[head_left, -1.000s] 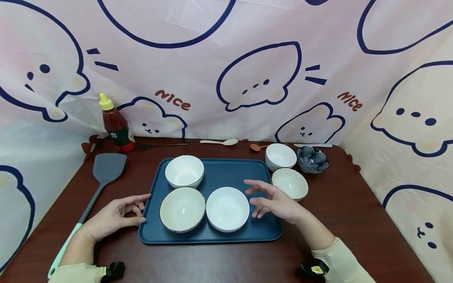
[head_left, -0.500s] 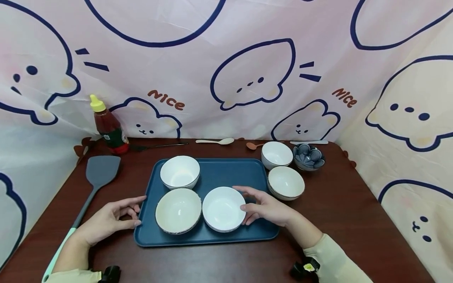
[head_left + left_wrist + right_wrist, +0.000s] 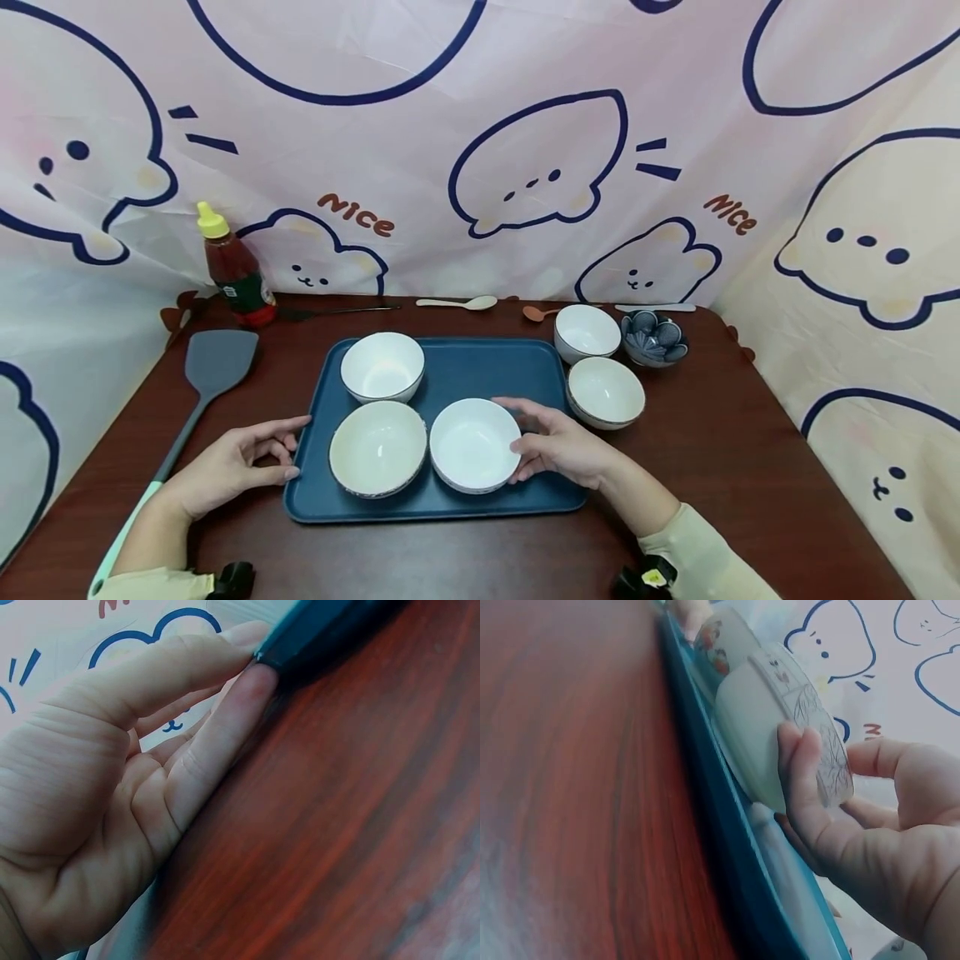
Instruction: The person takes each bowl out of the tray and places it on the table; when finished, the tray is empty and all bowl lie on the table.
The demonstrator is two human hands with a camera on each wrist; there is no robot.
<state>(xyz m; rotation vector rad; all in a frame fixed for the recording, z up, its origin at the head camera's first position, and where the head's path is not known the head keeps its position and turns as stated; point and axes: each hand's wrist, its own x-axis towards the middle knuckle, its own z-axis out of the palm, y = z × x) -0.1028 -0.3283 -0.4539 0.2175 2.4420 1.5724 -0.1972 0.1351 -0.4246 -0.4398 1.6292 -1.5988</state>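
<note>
Head view bright, evenly lit, pale sheen on near tabletop (image 3: 420, 557), 2 wrist views dimmer, grain blurred in both, soft shadow along tray (image 3: 708, 761) in right wrist view

free room and obstacles about the blue rectangular tray (image 3: 491, 367). the tray's far right part lies open from above, as does the strip of dark brown wood-grain tabletop (image 3: 420, 562) along its near edge. the left hand (image 3: 243, 462), pinching the left rim, and the right hand (image 3: 558, 446), gripping a white round bowl with a grey leaf-patterned band (image 3: 475, 442), occupy the near side approaches. a cream round bowl (image 3: 377, 450) crowds that bowl's left side; a second white round bowl (image 3: 382, 367) obstructs the far left. beyond the right rim, a pair of small white bowls (image 3: 606, 392) hinders entry; leftward, a grey spatula with a mint-green handle (image 3: 219, 362) lies lengthwise.
</note>
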